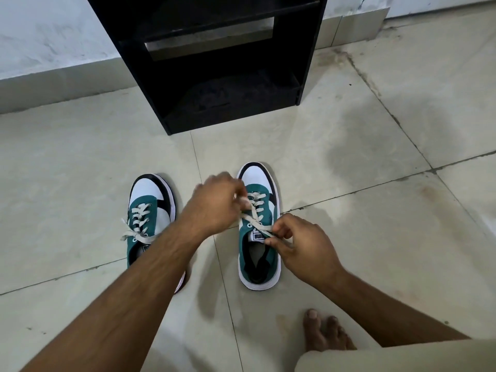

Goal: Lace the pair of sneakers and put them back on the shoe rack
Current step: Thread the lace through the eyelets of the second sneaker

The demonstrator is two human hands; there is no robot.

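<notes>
Two green, white and black sneakers stand side by side on the tiled floor, toes pointing away from me. The left sneaker (150, 208) has its cream lace threaded, with loose ends lying across its tongue; my left forearm crosses over its heel. The right sneaker (259, 253) sits under both hands. My left hand (214, 202) pinches one end of the cream lace (255, 220) over the eyelets. My right hand (300, 245) pinches the other end near the tongue label. The black shoe rack (214, 63) stands just beyond the sneakers.
The rack's lower shelves are dark, and something dark lies on the bottom one. A white wall with a grey skirting runs behind it. My bare foot (324, 334) rests on the floor at the lower right, beside a beige trouser leg (402, 358).
</notes>
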